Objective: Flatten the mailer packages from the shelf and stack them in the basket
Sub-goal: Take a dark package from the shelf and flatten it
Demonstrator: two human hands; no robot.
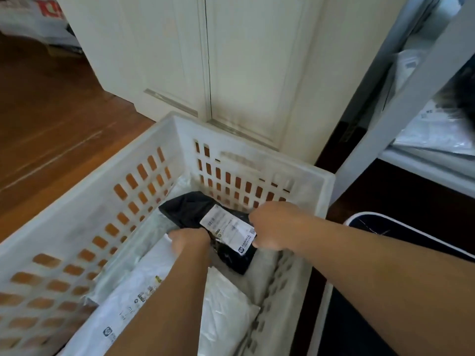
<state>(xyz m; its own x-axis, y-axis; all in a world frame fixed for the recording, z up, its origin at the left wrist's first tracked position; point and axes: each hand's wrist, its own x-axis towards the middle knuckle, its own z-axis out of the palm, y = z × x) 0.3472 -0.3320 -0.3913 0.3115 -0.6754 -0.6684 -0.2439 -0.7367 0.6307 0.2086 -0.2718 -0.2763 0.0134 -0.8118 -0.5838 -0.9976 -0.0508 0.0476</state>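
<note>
Two hands, left [189,241] and right [276,226], each grip pinching one black plastic mailer [205,217] inside the white slotted plastic basket [77,227], above two white mailers [159,273].

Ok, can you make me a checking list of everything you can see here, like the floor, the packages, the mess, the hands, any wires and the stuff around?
Surface: brown wooden floor; the basket stands on it.
Job's things: white slotted basket; black mailer with a white label, inside the basket, lying on white mailers; more pale mailers on the shelf at right.
Clutter: red-and-white bag far left on the floor.
Grippers: left hand and right hand, both closed on the black mailer's edges.
Cables: nothing seen.
Surroundings: cream cabinet doors behind the basket; dark item with white trim at right.
</note>
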